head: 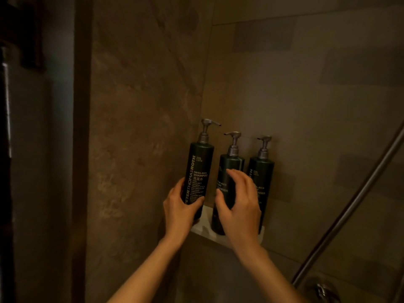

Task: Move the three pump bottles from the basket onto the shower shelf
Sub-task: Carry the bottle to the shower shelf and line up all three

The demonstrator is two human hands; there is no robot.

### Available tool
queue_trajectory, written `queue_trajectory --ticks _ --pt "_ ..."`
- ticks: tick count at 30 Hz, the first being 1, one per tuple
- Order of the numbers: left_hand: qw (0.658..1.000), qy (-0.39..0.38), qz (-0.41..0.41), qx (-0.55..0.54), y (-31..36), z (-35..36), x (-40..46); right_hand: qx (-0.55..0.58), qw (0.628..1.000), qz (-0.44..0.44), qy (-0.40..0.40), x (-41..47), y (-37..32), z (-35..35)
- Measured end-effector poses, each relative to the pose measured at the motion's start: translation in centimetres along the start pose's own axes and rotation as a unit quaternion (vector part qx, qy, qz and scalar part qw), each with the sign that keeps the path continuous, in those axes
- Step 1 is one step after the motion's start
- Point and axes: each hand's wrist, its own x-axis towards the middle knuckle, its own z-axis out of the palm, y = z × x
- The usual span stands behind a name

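Observation:
Three dark green pump bottles with silver pumps are at the white corner shelf [205,231]. My left hand [181,212] grips the lower part of the shampoo bottle [197,171], which sits higher than the other two, its base hidden by my fingers. The middle bottle [229,171] and the right bottle [262,173] stand upright on the shelf. My right hand [239,204] is spread in front of the middle bottle with fingers apart; whether it touches the bottle I cannot tell. The basket is out of view.
Brown stone tile walls meet in the corner behind the shelf. A metal shower hose or rail [349,204] runs diagonally at the right, ending near a fitting [323,290] at the bottom. A dark frame edge [82,149] stands at the left.

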Motion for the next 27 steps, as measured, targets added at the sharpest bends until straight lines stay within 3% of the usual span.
queue_trajectory --ticks 10,21,27 --pt "1.0 0.004 -0.014 0.026 -2.5 1.7 0.8 -0.037 0.996 0.071 -0.045 -2.0 2.4 1.7" --pt "0.999 -0.014 -0.012 0.026 -3.0 1.8 1.9 0.105 0.968 0.215 -0.081 -0.8 3.5 4.0" --pt "0.999 -0.023 -0.014 0.027 -3.2 1.9 2.0 0.126 0.962 0.234 -0.062 -0.3 3.9 5.0"
